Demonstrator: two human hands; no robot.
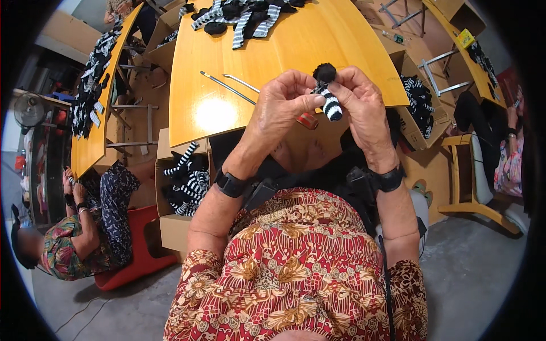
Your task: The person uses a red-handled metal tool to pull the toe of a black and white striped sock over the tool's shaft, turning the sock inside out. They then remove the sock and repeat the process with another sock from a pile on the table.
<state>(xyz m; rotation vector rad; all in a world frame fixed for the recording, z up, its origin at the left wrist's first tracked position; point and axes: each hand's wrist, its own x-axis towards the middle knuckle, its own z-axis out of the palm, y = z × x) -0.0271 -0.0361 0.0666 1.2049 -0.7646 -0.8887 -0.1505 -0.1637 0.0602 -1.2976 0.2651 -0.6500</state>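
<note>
A: What takes up the most room?

B: The yellow wooden desk (pixel 341 34), across the upper middle of the frame. Another person (pixel 85 238) sits at the lower left, on a red chair (pixel 136 244).

A: And after those?

B: An open cardboard box (pixel 173 230), left of centre, just below the desk's edge. Black-and-white striped pieces (pixel 187 182) fill it loosely, one poking up over the top.

A: Is there anything on the desk itself?

B: Yes, a heap of black and grey-striped knit pieces (pixel 242 28) at the top of the frame, spreading left of centre.

A: Where are the wearer's hands?

B: Close together, a little right of centre, above the desk's near edge. The left hand (pixel 284 102) has its thumb and fingers pinched on a small knit piece; the right hand (pixel 359 102) grips the same piece from the other side.

A: Anything beside them?

B: Two slim metal rods (pixel 227 87) lie on the desk, slanting down toward the left hand. I can't tell what tools they are.

A: Describe the knit piece.

B: The small knit piece (pixel 331 108) is held between both hands, right of centre. Its rounded striped end points down, and a fluffy black bobble (pixel 325 73) sits at its top.
</note>
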